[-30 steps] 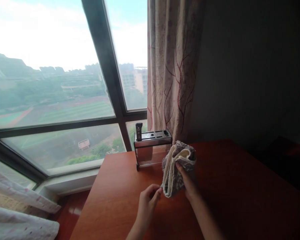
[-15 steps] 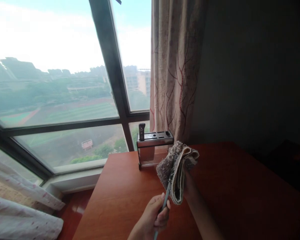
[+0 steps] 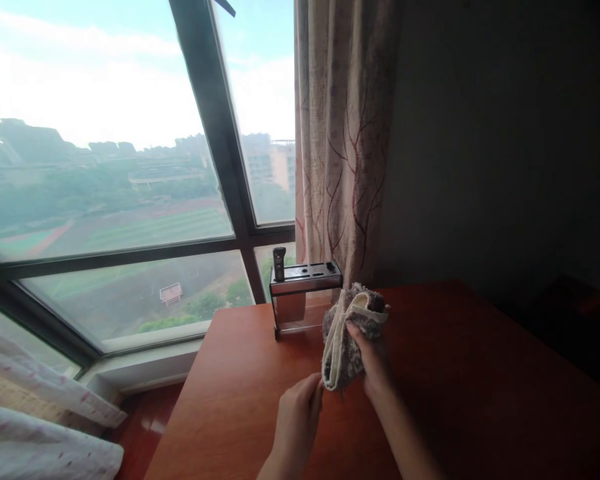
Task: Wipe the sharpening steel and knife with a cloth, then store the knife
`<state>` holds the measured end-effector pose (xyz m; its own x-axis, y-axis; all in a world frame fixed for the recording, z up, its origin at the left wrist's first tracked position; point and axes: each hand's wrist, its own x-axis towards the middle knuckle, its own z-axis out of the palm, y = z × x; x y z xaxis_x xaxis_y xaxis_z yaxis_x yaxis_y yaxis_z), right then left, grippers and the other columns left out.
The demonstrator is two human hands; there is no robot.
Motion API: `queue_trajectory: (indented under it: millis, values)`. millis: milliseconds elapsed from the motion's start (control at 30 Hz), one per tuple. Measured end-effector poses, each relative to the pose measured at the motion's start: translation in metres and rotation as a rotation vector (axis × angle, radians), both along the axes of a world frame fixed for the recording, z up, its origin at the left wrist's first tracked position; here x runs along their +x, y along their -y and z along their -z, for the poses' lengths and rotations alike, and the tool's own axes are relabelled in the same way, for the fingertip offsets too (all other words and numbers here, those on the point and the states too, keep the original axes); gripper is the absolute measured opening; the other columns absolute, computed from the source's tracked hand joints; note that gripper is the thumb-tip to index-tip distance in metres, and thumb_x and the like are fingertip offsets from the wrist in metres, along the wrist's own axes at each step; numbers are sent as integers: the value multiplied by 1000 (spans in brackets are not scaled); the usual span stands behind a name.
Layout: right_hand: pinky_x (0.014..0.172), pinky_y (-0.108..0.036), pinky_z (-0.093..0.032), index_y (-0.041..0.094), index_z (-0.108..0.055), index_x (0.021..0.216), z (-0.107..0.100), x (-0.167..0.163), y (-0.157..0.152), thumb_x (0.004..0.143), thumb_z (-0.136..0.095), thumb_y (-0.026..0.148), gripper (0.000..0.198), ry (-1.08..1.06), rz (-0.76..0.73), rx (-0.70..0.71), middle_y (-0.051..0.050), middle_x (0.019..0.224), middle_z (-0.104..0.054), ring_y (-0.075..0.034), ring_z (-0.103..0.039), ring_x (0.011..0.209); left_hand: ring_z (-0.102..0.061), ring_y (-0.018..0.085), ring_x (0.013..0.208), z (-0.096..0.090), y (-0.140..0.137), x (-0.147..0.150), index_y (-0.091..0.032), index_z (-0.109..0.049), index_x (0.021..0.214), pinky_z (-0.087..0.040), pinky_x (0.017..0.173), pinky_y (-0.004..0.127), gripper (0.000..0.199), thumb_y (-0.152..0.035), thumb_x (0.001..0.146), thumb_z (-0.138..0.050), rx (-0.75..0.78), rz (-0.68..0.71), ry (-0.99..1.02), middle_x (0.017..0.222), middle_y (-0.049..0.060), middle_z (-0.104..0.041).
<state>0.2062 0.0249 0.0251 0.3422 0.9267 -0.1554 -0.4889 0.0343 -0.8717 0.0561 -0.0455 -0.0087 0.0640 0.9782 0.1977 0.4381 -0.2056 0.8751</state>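
My right hand [image 3: 373,360] is closed on a folded grey and cream cloth [image 3: 337,343], held above the table with the thumb on its near face. The cloth has a shaggy grey side and a pale edge. My left hand [image 3: 300,407] is closed at the cloth's lower left corner, its thumb and fingers pressed together. The slim grey bar it gripped a moment ago is hidden behind the fingers and the cloth. Behind the cloth stands a clear-sided knife block [image 3: 305,280] with a slotted metal top. One black handle [image 3: 279,263] sticks up from its left end.
The reddish-brown wooden table [image 3: 240,373] spreads under my hands. Beyond it are a large window [image 3: 240,235] with dark frames, a patterned curtain [image 3: 343,133] and a dark wall [image 3: 480,147]. Another pale curtain [image 3: 45,443] hangs at the lower left.
My right hand has come round to the near side of the cloth, with its thumb now showing. The cloth has turned. My left hand has rotated, and the grey bar has gone out of sight.
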Motion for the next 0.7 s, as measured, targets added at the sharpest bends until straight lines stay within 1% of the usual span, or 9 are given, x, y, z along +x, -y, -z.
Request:
queue_trajectory:
  millis: [67, 133, 267, 333, 400, 467, 533, 600, 700]
  values:
    - [80, -34, -55, 20, -67, 107, 0, -2, -1, 59, -82, 41, 55, -28, 43, -12, -4, 97, -75, -25, -68, 94, -61, 20, 69, -1, -1, -4, -24, -70, 86, -39, 63, 26, 22, -34, 90, -51, 98, -33, -119, 77, 6, -67]
    - [78, -33, -56, 18, -67, 108, 1, -3, -1, 58, -82, 42, 57, -31, 71, -43, -5, 98, -75, -26, -69, 94, -63, 19, 71, 3, -3, -9, -24, -69, 96, -41, 64, 25, 20, -31, 90, -51, 162, -55, -206, 84, 6, -67]
    - [72, -31, -56, 17, -68, 107, 2, -2, 0, 60, -80, 44, 56, -57, 73, -96, -4, 95, -76, -25, -70, 92, -63, 16, 65, 14, -7, -22, -22, -65, 98, -42, 61, 24, 18, -30, 92, -50, 297, -72, -358, 81, 4, -66]
    - [71, -31, -57, 17, -68, 109, 2, -1, -2, 61, -79, 46, 57, -110, 59, -118, -4, 97, -76, -26, -70, 91, -64, 16, 67, 15, -9, -28, -22, -64, 100, -42, 61, 24, 19, -29, 93, -48, 342, -56, -431, 81, 3, -67]
    - [72, -32, -58, 18, -67, 111, 4, 0, -4, 61, -78, 47, 59, -158, 57, -139, -4, 99, -75, -26, -70, 93, -64, 16, 67, 12, -9, -31, -23, -64, 102, -41, 61, 24, 20, -29, 94, -48, 357, -36, -481, 81, 3, -67]
    - [74, -33, -58, 19, -66, 112, 6, 1, -6, 62, -78, 47, 59, -195, 43, -136, -4, 101, -75, -26, -70, 95, -64, 17, 68, 7, -10, -32, -23, -65, 103, -41, 62, 24, 20, -30, 93, -48, 331, -19, -483, 80, 3, -67]
    - [76, -34, -58, 20, -65, 113, 8, 4, -7, 64, -78, 47, 57, -232, 16, -115, -4, 104, -75, -26, -69, 97, -64, 17, 71, 1, -11, -31, -23, -66, 100, -42, 64, 23, 20, -31, 93, -49, 255, 9, -415, 82, 4, -69]
    - [79, -34, -58, 20, -65, 113, 9, 8, -7, 65, -78, 45, 55, -261, -13, -85, -4, 106, -74, -26, -69, 99, -63, 17, 71, -5, -13, -30, -22, -68, 93, -42, 64, 23, 22, -33, 92, -50, 144, 62, -286, 81, 4, -69]
    - [80, -34, -58, 21, -66, 110, 7, 16, -6, 64, -80, 40, 52, -284, -74, -42, -4, 104, -75, -26, -69, 98, -56, 14, 61, -9, -14, -28, -17, -70, 81, -39, 57, 22, 29, -40, 88, -54, -37, 131, -57, 65, 3, -64]
